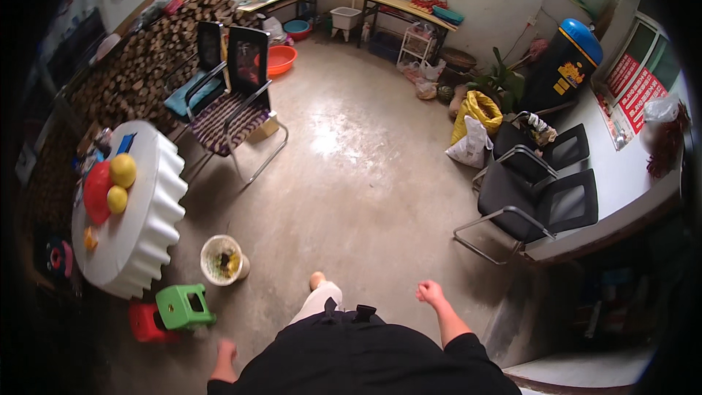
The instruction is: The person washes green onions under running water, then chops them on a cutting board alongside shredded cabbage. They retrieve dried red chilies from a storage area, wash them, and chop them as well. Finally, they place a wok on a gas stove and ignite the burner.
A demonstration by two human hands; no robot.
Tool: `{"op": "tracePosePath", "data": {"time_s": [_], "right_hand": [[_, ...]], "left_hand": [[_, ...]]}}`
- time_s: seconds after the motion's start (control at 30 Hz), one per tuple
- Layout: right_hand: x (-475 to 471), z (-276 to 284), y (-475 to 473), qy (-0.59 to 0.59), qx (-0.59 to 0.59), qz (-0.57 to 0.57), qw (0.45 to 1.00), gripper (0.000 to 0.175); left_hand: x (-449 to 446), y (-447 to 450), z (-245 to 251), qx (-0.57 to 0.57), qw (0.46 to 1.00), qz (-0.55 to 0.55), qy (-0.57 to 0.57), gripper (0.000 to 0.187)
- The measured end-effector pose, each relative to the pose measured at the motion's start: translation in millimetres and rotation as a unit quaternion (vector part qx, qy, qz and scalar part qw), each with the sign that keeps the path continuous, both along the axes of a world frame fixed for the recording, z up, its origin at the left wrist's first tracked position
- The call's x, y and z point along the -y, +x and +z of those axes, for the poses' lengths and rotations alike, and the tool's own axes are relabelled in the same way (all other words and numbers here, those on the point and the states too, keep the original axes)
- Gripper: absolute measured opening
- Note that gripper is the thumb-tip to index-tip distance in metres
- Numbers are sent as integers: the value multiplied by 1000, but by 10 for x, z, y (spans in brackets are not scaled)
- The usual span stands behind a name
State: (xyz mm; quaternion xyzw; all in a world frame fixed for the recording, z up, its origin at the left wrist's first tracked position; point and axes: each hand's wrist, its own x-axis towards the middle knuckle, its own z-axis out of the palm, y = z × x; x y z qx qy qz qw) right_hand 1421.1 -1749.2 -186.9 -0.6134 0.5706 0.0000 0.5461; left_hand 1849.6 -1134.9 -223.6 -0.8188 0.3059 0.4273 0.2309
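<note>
My right hand (430, 292) hangs over the concrete floor (351, 214) on the right of my body, its fingers curled in and nothing visible in them. Low on the left, my left hand (226, 350) is blurred; I see nothing held, but its finger pose is unclear. Nearest to it are a green plastic stool (178, 307) and a red plastic stool (143, 325) partly hidden behind it. Beyond these stands a pale waste bin (241, 271) with scraps inside. One foot (317, 280) shows ahead of my black top (373, 356).
A round table (145, 230) with a white cloth bears yellow fruit (122, 170). Armchairs stand left (233, 120) and right (515, 192). Stacked firewood (142, 66) lines the left wall. At the back are narrow tables (406, 6), an orange basin (278, 60) and sacks (471, 142).
</note>
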Motion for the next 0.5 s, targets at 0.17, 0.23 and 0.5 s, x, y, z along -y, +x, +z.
{"op": "tracePosePath", "data": {"time_s": [0.17, 0.23, 0.5], "right_hand": [[-69, 47, -580, 182, -51, -98, 977, 22], [-118, 285, -648, 205, -79, -155, 963, 15], [1237, 402, -374, 255, -262, -80, 927, 28]], "left_hand": [[3390, 1863, 345, 85, 834, 249, -486, 30], [4836, 2200, 750, 17, 803, 213, -556, 30], [7988, 2259, 1088, -215, 753, 176, -597, 25]]}}
